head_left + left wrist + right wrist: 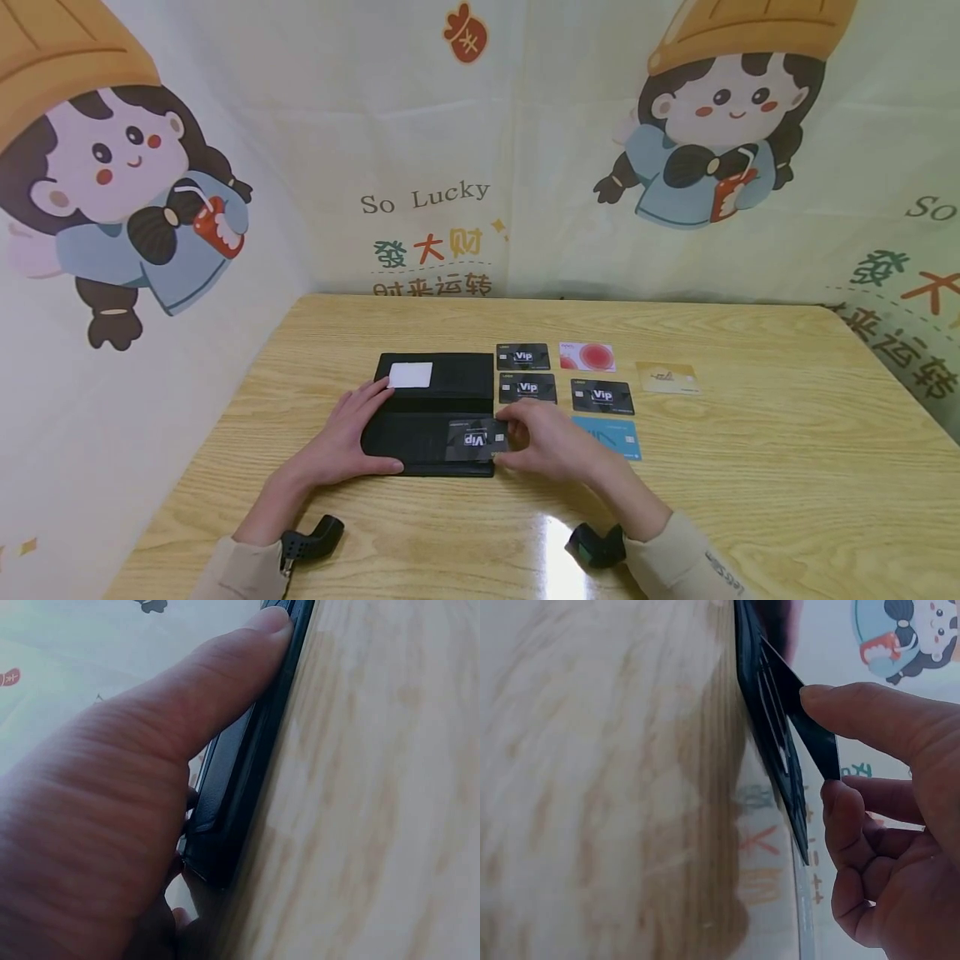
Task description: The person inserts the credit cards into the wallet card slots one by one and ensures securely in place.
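A black wallet [405,437] lies unfolded on the wooden table, with a white rectangle [411,375] on its upper half. My left hand [337,437] rests along the wallet's left side, fingers spread, thumb on the lower edge; the left wrist view shows the thumb [225,671] laid straight on it. With thumb and fingers, my right hand [551,442] pinches the right end of a black Vip card [467,442], which reads upside down over the wallet's lower half. In the right wrist view this card [817,739] tilts up from the wallet, its far end down at it.
Right of the wallet lie more black Vip cards [522,357], a pink card with red circles [587,357], a gold card [667,377] and a blue card [618,437] partly behind my right hand. A printed cloth [555,167] hangs behind the table [787,450].
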Available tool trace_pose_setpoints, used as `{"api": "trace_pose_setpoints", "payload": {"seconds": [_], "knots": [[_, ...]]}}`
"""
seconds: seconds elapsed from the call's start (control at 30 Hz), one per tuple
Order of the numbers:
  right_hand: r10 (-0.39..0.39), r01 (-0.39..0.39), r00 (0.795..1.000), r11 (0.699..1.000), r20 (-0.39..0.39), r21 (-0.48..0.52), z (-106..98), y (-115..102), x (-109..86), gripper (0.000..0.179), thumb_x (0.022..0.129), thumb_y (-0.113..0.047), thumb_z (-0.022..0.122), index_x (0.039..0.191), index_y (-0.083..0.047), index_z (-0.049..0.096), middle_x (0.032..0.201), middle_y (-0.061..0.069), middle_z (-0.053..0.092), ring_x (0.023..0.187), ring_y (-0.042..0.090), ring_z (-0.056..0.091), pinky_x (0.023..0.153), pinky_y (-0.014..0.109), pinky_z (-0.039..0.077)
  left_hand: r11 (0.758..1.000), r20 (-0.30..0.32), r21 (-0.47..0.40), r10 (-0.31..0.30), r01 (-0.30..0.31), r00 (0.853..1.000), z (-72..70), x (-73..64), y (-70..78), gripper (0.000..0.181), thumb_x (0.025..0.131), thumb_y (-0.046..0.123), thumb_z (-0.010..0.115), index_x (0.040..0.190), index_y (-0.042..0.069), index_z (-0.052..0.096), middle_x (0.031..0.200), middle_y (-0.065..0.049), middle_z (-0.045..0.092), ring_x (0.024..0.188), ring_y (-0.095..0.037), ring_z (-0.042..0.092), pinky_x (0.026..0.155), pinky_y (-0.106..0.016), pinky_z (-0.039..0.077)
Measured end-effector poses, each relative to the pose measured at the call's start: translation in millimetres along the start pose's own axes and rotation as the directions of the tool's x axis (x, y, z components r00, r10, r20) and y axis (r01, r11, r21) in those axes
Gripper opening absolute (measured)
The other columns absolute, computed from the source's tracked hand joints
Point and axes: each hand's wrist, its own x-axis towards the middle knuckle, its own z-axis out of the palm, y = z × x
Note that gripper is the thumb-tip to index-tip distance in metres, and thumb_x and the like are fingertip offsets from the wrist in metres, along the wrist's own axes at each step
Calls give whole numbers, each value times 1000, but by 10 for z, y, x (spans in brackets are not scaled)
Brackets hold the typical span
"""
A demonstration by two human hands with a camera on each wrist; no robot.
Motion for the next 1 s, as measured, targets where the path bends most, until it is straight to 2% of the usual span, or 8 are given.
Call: {"api": "trace_pose_setpoints", "payload": {"seconds": [0.33, 0.53, 0.83, 1.0], "knots": [[26, -26, 1000, 1000, -5, -1, 82, -21, 62, 54, 82, -29, 86, 125, -3, 66, 94, -5, 59, 85, 13, 53, 76, 29, 51, 1000, 3, 5, -19, 19, 1000, -12, 7, 1, 111, 71, 53, 88, 155, 3, 35, 164, -14, 23, 151, -38, 12, 119, -59, 1], [14, -14, 1000, 1000, -7, 3, 126, -47, 94, 55, 82, -27, 86, 125, -1, 65, 92, -4, 57, 85, 15, 53, 74, 29, 50, 1000, -1, 8, -23, 23, 1000, -11, 14, 4, 112, 70, 54, 88, 155, 3, 36, 164, -14, 23, 150, -38, 12, 119, -59, 1], [46, -46, 999, 999, -21, -24, 103, 25, 46, 55, 80, -32, 88, 121, -5, 64, 99, -4, 59, 88, 13, 53, 81, 31, 53, 1000, -2, 13, -19, 19, 1000, 5, 12, -18, 111, 71, 56, 86, 155, 3, 36, 164, -15, 24, 150, -38, 13, 119, -59, 2], [25, -25, 999, 1000, -35, 0, 74, 53, 10, 50, 80, -30, 88, 118, -6, 65, 100, -4, 60, 89, 13, 53, 81, 33, 51, 1000, 1, 6, -16, 16, 1000, 1, 19, -16, 111, 71, 55, 86, 155, 4, 36, 164, -14, 23, 150, -38, 12, 119, -59, 1]]}}
